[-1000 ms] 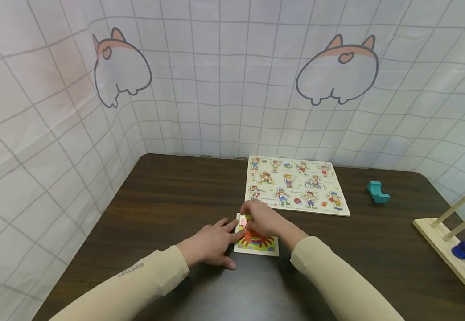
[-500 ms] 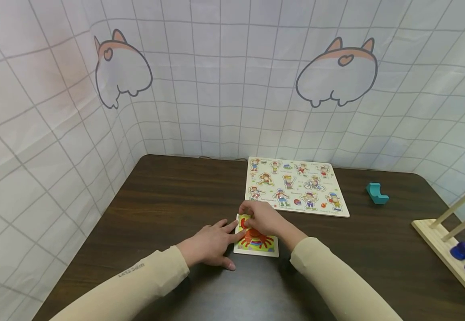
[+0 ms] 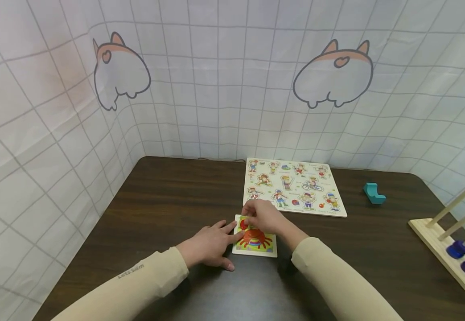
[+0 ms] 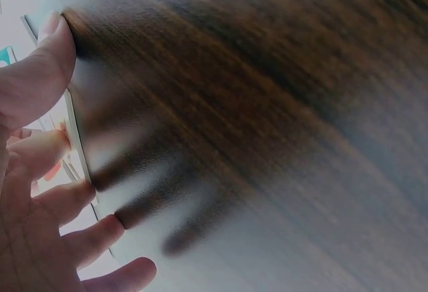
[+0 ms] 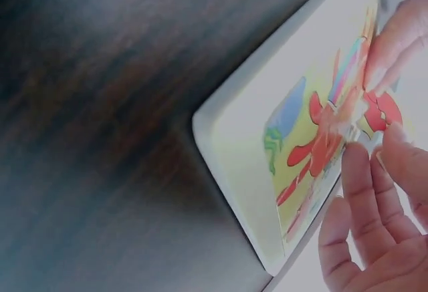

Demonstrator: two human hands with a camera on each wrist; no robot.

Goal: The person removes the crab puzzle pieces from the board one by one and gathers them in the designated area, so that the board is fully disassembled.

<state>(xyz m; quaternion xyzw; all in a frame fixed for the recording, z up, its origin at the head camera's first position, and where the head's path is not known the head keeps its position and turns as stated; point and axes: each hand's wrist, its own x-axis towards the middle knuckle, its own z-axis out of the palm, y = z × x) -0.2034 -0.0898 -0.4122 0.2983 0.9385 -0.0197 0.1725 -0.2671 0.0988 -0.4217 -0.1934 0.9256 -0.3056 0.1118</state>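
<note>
A small crab jigsaw puzzle point(image 3: 255, 240) in a white frame lies on the dark wooden table. My left hand point(image 3: 210, 244) rests palm down at its left side, fingers spread, fingertips on the frame's left edge. In the left wrist view, those fingers point(image 4: 50, 205) reach the white edge. My right hand point(image 3: 265, 216) bends over the top of the puzzle. Between its thumb and fingers it pinches a puzzle piece with a red claw point(image 5: 382, 110), which looks tilted against the flat picture in the right wrist view. The right hand hides the puzzle's upper right part.
Behind the puzzle lies a larger white board point(image 3: 294, 187) with sports figures. To the right sit a teal curved block point(image 3: 374, 193) and a wooden peg stand point(image 3: 437, 240) with dark blue pieces. A white grid curtain point(image 3: 232, 80) surrounds the table's back and left.
The puzzle's top left corner showed pale pink a second ago and now shows the red claw beside my right thumb. My left hand keeps its place. The head view has shifted slightly.
</note>
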